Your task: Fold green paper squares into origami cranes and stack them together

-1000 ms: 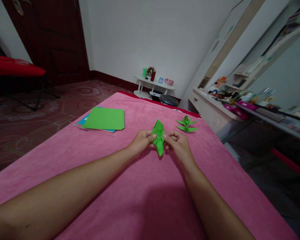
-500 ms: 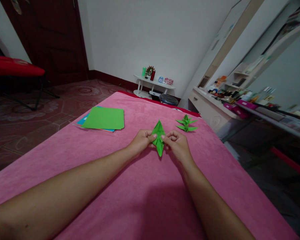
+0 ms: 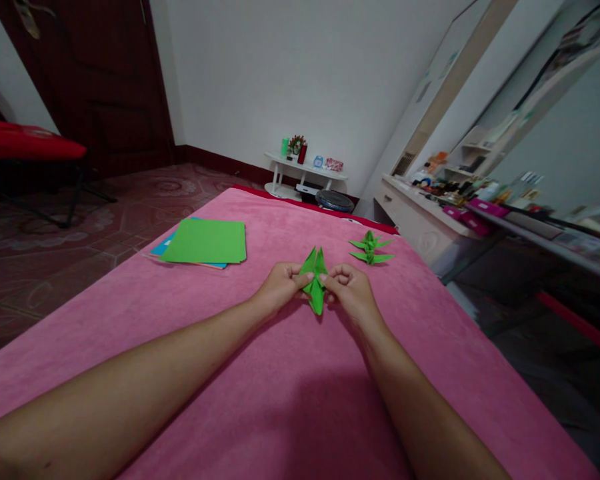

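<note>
A partly folded green paper piece stands on its point just above the pink cloth. My left hand pinches its left edge and my right hand pinches its right edge, fingers curled on both. The piece now looks narrow, with two tips at the top. A finished green origami figure lies on the cloth beyond my right hand.
A stack of paper sheets, green on top with blue beneath, lies at the far left of the cloth. Behind are a low white stand with small items, a dressing table on the right and a dark door.
My hands have drawn closer together, and the green paper has gone from a wide bulged leaf shape to a slimmer folded one. The camera view has shifted slightly.
</note>
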A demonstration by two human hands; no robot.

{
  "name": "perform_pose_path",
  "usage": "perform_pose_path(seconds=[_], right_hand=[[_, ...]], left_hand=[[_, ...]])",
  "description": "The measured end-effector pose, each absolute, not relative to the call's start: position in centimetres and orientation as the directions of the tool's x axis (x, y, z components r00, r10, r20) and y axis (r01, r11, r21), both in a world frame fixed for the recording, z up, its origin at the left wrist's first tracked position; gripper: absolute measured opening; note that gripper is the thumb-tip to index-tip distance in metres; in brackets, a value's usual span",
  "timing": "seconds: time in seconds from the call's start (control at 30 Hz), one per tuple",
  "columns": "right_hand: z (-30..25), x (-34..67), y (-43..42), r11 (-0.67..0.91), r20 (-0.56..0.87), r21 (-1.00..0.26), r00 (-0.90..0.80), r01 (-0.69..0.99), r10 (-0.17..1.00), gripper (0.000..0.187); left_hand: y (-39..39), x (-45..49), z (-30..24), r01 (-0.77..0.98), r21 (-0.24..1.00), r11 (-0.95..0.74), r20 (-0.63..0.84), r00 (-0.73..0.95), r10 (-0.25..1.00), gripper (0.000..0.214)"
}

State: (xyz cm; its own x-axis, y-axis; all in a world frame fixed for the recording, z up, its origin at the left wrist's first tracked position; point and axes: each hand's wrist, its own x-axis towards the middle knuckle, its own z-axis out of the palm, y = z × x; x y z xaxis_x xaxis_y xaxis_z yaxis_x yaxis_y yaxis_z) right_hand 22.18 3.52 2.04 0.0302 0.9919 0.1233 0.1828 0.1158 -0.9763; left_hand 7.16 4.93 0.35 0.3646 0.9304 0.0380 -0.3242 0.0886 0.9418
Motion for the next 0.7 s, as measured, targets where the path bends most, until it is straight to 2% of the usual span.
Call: perform_pose_path(seconds=[0.27, 0.7], right_hand=[[2.02, 22.41, 3.93, 0.308, 0.34, -0.884, 0.031, 0.351, 0.94, 0.017], [2.25, 22.14, 3.56, 0.312, 0.345, -0.883, 0.035, 0.352, 0.938, 0.018]], left_hand=[[4.95, 7.17, 0.34, -0.249, 0.967, 0.05, 0.039, 0.339, 0.94, 0.029], [4.92, 7.14, 0.22, -0.2, 0.979, 0.035, 0.033, 0.326, 0.945, 0.034]])
